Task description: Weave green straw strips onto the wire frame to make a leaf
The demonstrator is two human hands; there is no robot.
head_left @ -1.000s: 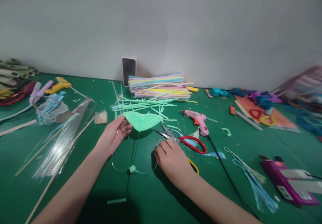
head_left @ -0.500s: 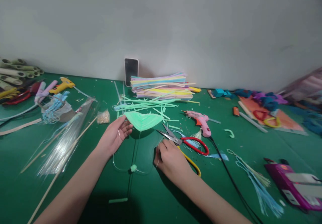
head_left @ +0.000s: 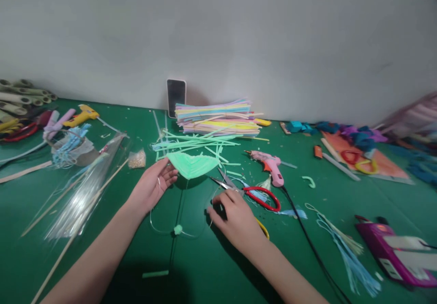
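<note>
A light green wing-like piece (head_left: pixel 193 165) hangs above the table, its left tip pinched between the thumb and fingers of my left hand (head_left: pixel 155 181). Clear thread loops down from it, with a small green flower-like bit (head_left: pixel 178 229) at the bottom of the loop. My right hand (head_left: pixel 232 213) is at the loop's right side, thumb and index finger curved toward each other with a gap between them; the thread passes by the fingertips. Just beyond that hand lie open scissors with red (head_left: pixel 262 198) and yellow handles.
Green strips (head_left: pixel 201 143) and a pastel bundle (head_left: pixel 218 117) lie behind, beside an upright phone (head_left: pixel 176 97). A pink glue gun (head_left: pixel 271 165) is on the right, near a purple device (head_left: pixel 392 254). Plastic sleeves (head_left: pixel 85 195) and sticks lie left.
My right thumb and index finger have spread apart a little, and that hand covers more of the yellow handle. The whole view has shifted slightly. My left hand still holds the green piece.
</note>
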